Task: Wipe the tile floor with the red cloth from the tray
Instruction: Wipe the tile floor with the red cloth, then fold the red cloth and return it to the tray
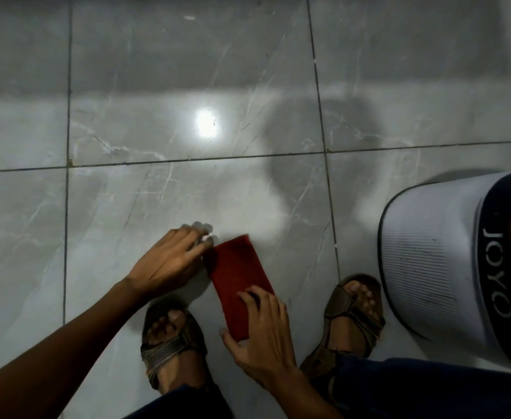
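The red cloth point(236, 276) lies folded into a narrow strip on the grey tile floor point(163, 195), between my two sandalled feet. My left hand point(172, 258) rests at the cloth's far left corner, fingertips pinching its edge against the floor. My right hand point(260, 334) lies on the cloth's near end, fingers spread over it and thumb curled around the edge. No tray can be made out for certain in this view.
A white ribbed plastic container point(435, 261) with a dark band marked JOYO stands at the right, close to my right foot point(354, 316). My left foot point(169, 340) is just below my left hand. A lamp's glare point(206, 124) reflects off the glossy tiles ahead.
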Tool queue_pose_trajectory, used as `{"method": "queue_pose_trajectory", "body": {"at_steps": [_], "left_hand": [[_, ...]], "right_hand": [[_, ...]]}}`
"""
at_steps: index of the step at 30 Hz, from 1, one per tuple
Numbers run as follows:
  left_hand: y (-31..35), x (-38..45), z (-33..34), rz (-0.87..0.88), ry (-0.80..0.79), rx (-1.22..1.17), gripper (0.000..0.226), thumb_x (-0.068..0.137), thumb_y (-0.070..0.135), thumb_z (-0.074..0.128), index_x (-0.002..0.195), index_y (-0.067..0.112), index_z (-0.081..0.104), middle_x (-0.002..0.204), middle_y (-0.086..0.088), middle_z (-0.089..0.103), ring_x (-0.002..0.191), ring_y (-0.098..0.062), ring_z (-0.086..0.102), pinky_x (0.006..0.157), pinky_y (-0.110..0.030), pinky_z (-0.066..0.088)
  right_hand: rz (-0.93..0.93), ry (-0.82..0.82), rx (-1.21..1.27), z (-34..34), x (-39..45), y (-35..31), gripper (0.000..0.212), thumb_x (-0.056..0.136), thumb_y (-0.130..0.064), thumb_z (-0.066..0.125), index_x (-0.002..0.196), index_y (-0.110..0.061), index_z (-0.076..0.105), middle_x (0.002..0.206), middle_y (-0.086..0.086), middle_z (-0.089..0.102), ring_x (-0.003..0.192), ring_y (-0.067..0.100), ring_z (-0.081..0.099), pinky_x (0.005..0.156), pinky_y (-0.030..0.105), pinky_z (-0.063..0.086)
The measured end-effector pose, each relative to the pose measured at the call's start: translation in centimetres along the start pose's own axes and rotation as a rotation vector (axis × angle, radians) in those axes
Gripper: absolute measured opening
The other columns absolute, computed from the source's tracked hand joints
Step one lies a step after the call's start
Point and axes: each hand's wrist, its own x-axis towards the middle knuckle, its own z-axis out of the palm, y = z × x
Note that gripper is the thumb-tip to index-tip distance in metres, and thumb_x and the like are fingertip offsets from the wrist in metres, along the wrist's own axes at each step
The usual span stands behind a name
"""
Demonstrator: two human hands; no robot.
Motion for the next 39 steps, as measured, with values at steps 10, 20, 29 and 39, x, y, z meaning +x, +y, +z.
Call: {"method": "queue_pose_trajectory", "body": {"at_steps": [10, 20, 29, 39], "left_hand": [[-1.5, 1.6, -0.8, 0.391, -0.077, 0.076, 0.043, 0.099, 0.027, 0.056, 0.130, 0.015, 0.083, 0.131, -0.012, 0.080, 0.111, -0.031, 0.080, 0.093, -0.039, 0.065], [1.1, 3.7, -6.1, 0.456, -0.151, 0.091, 0.045, 0.099, 0.008, 0.048, 0.129, 0.012, 0.081, 0.135, -0.012, 0.077, 0.116, -0.030, 0.078, 0.097, -0.039, 0.064], [7.9, 10.3, -23.9, 0.483, -0.109, 0.023, 0.079, 0.118, 0.016, 0.005, 0.123, 0.009, 0.084, 0.124, -0.012, 0.081, 0.110, -0.035, 0.081, 0.090, -0.039, 0.065], [22.0, 24.5, -41.3, 0.506, -0.306, -0.161, 0.031, 0.098, 0.011, 0.070, 0.126, 0.019, 0.081, 0.122, 0.003, 0.083, 0.122, -0.025, 0.077, 0.104, -0.040, 0.061]], "right_hand": [[-0.028, -0.096, -0.007, 0.4, -0.4, 2.0, 0.050, 0.090, -0.052, 0.074, 0.135, -0.030, 0.066, 0.138, -0.002, 0.065, 0.120, 0.021, 0.062, 0.097, 0.038, 0.062], [0.228, -0.222, -0.055, -7.1, 2.6, -2.4, 0.034, 0.067, -0.039, 0.098, 0.095, -0.028, 0.082, 0.096, -0.010, 0.080, 0.084, 0.012, 0.078, 0.072, 0.026, 0.065], [0.538, 0.000, 0.094, -26.9, 0.4, -2.8, 0.027, 0.111, -0.014, 0.057, 0.133, -0.014, 0.073, 0.127, 0.008, 0.078, 0.115, 0.025, 0.075, 0.098, 0.037, 0.060], [0.881, 0.246, 0.426, -43.8, -10.3, -3.3, 0.024, 0.112, -0.022, 0.059, 0.133, -0.026, 0.070, 0.128, -0.005, 0.077, 0.114, 0.018, 0.073, 0.095, 0.034, 0.059]]}}
